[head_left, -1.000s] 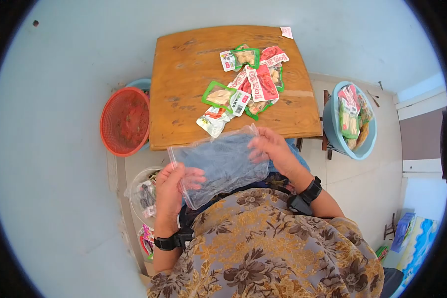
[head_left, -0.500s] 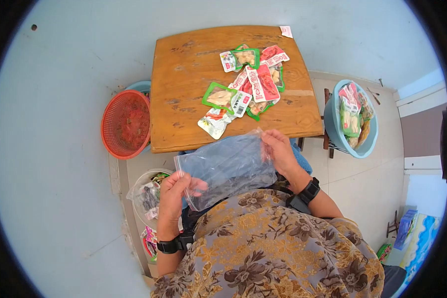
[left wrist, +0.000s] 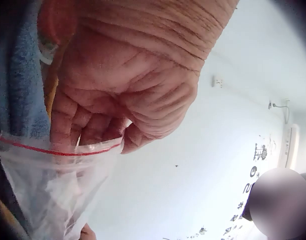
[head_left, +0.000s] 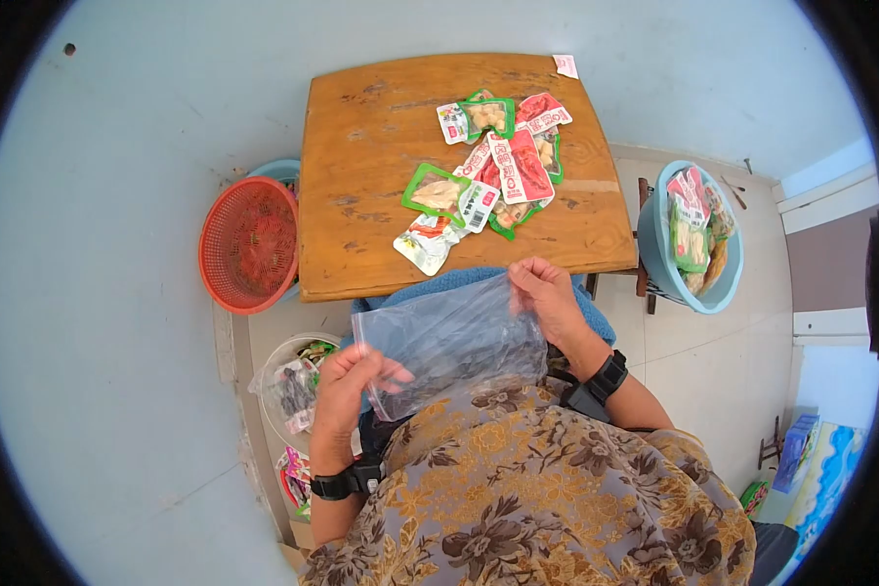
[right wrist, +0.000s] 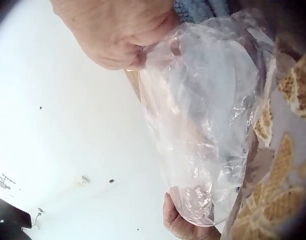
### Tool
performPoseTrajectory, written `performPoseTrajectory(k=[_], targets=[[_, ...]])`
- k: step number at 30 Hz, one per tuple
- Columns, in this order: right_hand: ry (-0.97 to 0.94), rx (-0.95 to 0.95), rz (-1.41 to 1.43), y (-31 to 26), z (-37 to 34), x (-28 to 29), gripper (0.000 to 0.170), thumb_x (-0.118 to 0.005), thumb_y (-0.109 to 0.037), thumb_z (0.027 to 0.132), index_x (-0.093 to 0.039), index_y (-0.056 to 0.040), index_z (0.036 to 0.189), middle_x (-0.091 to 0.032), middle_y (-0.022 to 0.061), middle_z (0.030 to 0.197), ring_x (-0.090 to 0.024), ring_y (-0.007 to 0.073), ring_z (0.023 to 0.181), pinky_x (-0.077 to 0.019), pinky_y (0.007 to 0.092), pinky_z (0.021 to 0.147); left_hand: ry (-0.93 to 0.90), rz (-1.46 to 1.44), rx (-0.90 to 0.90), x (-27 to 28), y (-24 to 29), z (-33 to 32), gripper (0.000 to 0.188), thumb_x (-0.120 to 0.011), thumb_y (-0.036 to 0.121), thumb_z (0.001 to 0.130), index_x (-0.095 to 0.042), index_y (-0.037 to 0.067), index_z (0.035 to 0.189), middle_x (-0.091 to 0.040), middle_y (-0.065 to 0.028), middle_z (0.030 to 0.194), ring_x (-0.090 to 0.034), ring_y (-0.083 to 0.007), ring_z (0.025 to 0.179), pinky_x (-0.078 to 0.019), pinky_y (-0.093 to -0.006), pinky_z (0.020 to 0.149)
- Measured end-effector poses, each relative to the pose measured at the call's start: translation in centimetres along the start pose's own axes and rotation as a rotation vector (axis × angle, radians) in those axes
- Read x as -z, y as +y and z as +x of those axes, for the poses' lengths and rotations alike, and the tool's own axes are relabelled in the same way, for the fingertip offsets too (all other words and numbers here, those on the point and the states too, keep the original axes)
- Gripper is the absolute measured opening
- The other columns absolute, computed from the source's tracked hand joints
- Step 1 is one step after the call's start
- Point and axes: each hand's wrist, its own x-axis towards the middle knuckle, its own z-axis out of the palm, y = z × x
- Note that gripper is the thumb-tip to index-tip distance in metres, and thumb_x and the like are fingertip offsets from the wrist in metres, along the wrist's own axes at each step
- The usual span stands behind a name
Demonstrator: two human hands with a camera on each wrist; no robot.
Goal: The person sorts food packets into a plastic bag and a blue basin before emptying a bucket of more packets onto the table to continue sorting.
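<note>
Hanging nr the counter (head_left: 361, 166), the clear bag (head_left: 459, 327), pinched at opp. ends by L hand (head_left: 350, 389) & R hand (head_left: 549, 303), fingers nearly closed, is prob. v. light, floppy, slippery: best grip, zip edge (left wrist: 93, 153).

red-striped colourless bag (head_left: 454, 337), gold-and-brown floral garment (head_left: 527, 488)

Packets (head_left: 523, 166) lie overlapping on the counter (head_left: 361, 195), right of its middle; a scrap (head_left: 565, 65) sits at the far right corner. Left of the counter stands a basket (head_left: 249, 244), with a tub (head_left: 270, 418) nearer the person. Right stands a basin (head_left: 661, 259) holding more packets. Before the near edge, a bag (head_left: 459, 327) spans between left hand (head_left: 347, 386) and right hand (head_left: 552, 308).
</note>
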Motion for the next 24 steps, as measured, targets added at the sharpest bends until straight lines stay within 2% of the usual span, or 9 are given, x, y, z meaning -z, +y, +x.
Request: performPoseTrajectory(k=[2, 5, 7, 8, 10, 14, 16, 20, 24], targets=[[0.003, 0.022, -0.012, -0.2, -0.1, -0.2, 0.015, -0.062, -0.019, 0.095, -0.059, -0.0061, 0.087, -0.059, 0.0015, 0.070, -0.055, 0.0097, 0.054, -0.0457, 0.0251, 0.049, -0.008, 0.010, -0.001, 0.0, -0.2, 0.1, 0.027, -0.054, 0.022, 0.096, -0.061, 0.002, 0.080, -0.070, -0.0159, 0.084, -0.070, -0.0212, 0.079, -0.0559, -0.0318, 0.065], [0.065, -0.009, 0.023, -0.2, -0.1, -0.5, 0.017, -0.059, -0.021, 0.096, -0.058, -0.0051, 0.089, -0.061, 0.0032, 0.073, -0.058, 0.0114, 0.054, -0.0479, 0.0256, 0.049, 0.010, -0.258, -0.018, -0.4, -0.5, 0.2, 0.023, -0.054, 0.023, 0.096, -0.061, 0.003, 0.087, -0.068, -0.0166, 0.092, -0.068, -0.0233, 0.086, -0.0557, -0.0326, 0.064], [0.049, -0.002, 0.030, 0.1, 0.1, -0.2, 0.018, -0.058, -0.021, 0.097, -0.057, -0.0044, 0.090, -0.062, 0.0044, 0.074, -0.058, 0.0128, 0.054, -0.0491, 0.0254, 0.049, 0.192, -0.174, -0.005, -0.7, -0.9, 0.4, 0.033, -0.049, 0.034, 0.099, -0.061, 0.003, 0.094, -0.067, -0.0151, 0.098, -0.067, -0.0226, 0.091, -0.0562, -0.0322, 0.061], [0.049, -0.001, 0.029, 0.0, 0.1, -0.3, 0.018, -0.058, -0.021, 0.097, -0.057, -0.0044, 0.090, -0.062, 0.0044, 0.074, -0.058, 0.0128, 0.054, -0.0491, 0.0254, 0.049, 0.192, -0.174, -0.006, -0.6, -1.8, 0.7, 0.033, -0.049, 0.034, 0.099, -0.061, 0.003, 0.094, -0.067, -0.0151, 0.098, -0.067, -0.0226, 0.091, -0.0562, -0.0322, 0.061], [0.065, 0.006, 0.037, -0.2, 0.0, -0.5, 0.018, -0.057, -0.021, 0.097, -0.057, -0.0044, 0.090, -0.062, 0.0051, 0.075, -0.058, 0.0126, 0.054, -0.0490, 0.0255, 0.049, 0.302, 0.141, 0.023, -0.4, -3.7, 1.3, 0.036, -0.045, 0.036, 0.101, -0.059, 0.002, 0.103, -0.067, -0.0136, 0.101, -0.067, -0.0229, 0.089, -0.0569, -0.0316, 0.059], [0.052, 0.023, 0.029, 0.2, 0.1, -0.3, 0.017, -0.057, -0.021, 0.097, -0.057, -0.0044, 0.091, -0.062, 0.0052, 0.074, -0.057, 0.0119, 0.054, -0.0496, 0.0258, 0.049, 0.286, -0.079, 0.149, -0.4, -4.1, 1.1, 0.030, -0.048, 0.030, 0.101, -0.057, 0.002, 0.108, -0.066, -0.0143, 0.104, -0.068, -0.0225, 0.086, -0.0574, -0.0302, 0.059], [0.051, 0.054, 0.034, 0.4, 0.3, -0.3, 0.017, -0.057, -0.020, 0.098, -0.057, -0.0046, 0.092, -0.062, 0.0049, 0.074, -0.057, 0.0112, 0.055, -0.0500, 0.0260, 0.050, 0.147, -0.406, 0.267, 0.3, -3.8, 1.1, 0.024, -0.056, 0.025, 0.098, -0.057, 0.003, 0.109, -0.065, -0.0159, 0.110, -0.068, -0.0194, 0.078, -0.0554, -0.0257, 0.051], [0.066, 0.042, 0.040, 0.4, 0.5, -0.4, 0.017, -0.057, -0.021, 0.098, -0.057, -0.0050, 0.091, -0.062, 0.0047, 0.074, -0.057, 0.0109, 0.056, -0.0504, 0.0257, 0.050, 0.141, -0.352, 0.205, 1.0, -5.1, 1.1, 0.026, -0.059, 0.025, 0.097, -0.057, 0.003, 0.109, -0.066, -0.0171, 0.109, -0.069, -0.0199, 0.071, -0.0506, -0.0234, 0.045], [0.029, 0.092, 0.017, 0.6, 0.5, -1.0, 0.017, -0.056, -0.021, 0.098, -0.058, -0.0060, 0.091, -0.062, 0.0044, 0.075, -0.057, 0.0114, 0.057, -0.0503, 0.0270, 0.052, 0.057, -0.219, 0.200, 0.6, -4.4, 0.7, 0.026, -0.062, 0.023, 0.094, -0.059, 0.003, 0.110, -0.069, -0.0142, 0.098, -0.063, -0.0142, 0.058, -0.0415, -0.0218, 0.039]])
